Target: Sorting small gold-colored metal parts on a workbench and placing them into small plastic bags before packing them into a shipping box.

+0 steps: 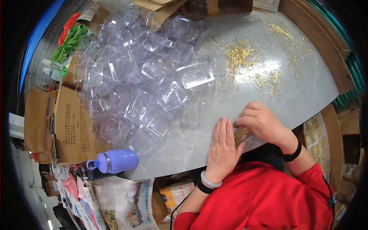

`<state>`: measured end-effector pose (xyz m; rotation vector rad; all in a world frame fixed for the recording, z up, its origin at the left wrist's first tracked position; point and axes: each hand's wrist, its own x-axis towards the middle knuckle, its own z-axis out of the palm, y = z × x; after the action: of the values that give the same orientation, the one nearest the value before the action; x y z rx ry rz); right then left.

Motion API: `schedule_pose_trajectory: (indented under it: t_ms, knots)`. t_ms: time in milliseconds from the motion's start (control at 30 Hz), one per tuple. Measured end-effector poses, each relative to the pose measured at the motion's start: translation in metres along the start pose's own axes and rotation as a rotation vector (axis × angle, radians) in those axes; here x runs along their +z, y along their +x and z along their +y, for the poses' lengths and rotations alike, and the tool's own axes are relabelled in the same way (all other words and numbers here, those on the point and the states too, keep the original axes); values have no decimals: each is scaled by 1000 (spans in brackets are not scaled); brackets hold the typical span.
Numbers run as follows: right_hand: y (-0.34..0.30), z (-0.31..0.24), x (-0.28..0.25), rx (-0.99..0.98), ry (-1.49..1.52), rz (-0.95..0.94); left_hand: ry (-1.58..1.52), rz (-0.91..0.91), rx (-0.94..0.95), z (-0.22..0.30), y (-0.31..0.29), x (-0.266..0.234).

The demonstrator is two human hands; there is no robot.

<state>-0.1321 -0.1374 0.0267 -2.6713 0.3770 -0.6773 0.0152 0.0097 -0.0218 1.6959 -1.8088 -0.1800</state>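
Near the table's front edge, my right hand (264,122) curls its fingers round a small bundle of thin gold wire pieces (240,135). Flat beside that bundle lies my left hand (223,151), fingers straight and held together, its thumb side against the wires. Part of the bundle is hidden between the hands. Farther off, a loose heap of gold wire pieces (242,57) is spread on the grey table (207,134); some seem bent at the ends. More gold wires (285,34) are scattered toward the far right.
A large pile of clear plastic boxes (130,88) covers the table's left side. A purple bottle (120,160) is at the front left edge. Cardboard boxes (74,126) stand to the left, and a cardboard wall (318,30) runs along the right edge. Newspaper (126,199) lies below.
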Motion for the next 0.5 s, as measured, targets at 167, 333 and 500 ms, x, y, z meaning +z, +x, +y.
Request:
schedule_pose_trajectory:
  t_ms: [167, 333, 500]
  knots:
    - [-14, 1, 1, 295, 291, 157, 31, -49, 5, 1, 2, -6]
    - [-44, -1, -5, 373, 217, 107, 10, -38, -2, 2, 2, -5]
    - [-44, -6, 0, 399, 249, 91, -2, -33, 49, 0, 2, -6]
